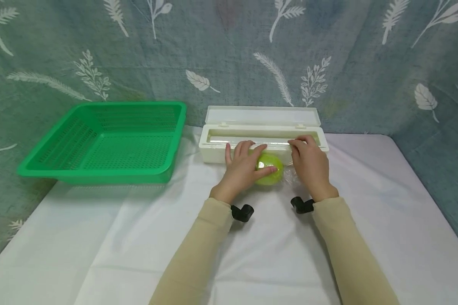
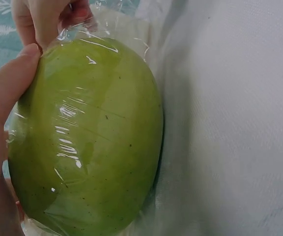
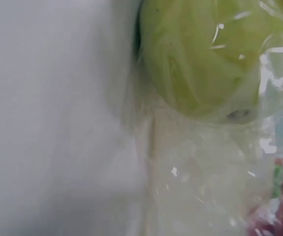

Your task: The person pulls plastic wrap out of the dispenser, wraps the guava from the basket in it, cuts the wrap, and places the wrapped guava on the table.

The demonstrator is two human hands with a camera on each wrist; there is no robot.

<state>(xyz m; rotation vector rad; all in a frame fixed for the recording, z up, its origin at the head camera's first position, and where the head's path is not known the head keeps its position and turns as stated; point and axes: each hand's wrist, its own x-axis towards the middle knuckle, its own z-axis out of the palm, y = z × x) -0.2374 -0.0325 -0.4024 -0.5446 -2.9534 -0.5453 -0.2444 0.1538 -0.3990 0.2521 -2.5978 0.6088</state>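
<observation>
A green mango [image 2: 92, 137] wrapped in clear cling film lies on the cloth before a cream cling film dispenser [image 1: 218, 153] with its lid raised. My left hand [image 1: 241, 169] grips the mango, its thumb on the near side and its index finger on the far side. The other left fingers reach the dispenser's front edge. At the right part of that edge, my right hand [image 1: 312, 167] pinches the cling film [image 3: 205, 167], which stretches from the mango. In the right wrist view, reddish fingers show only partly through the film at the lower right.
A green perforated basket [image 1: 99, 173] stands left of the dispenser. White cloth [image 1: 118, 254] covers the table. A grey-green leaf-patterned curtain [image 1: 236, 55] hangs right behind the dispenser and along both sides.
</observation>
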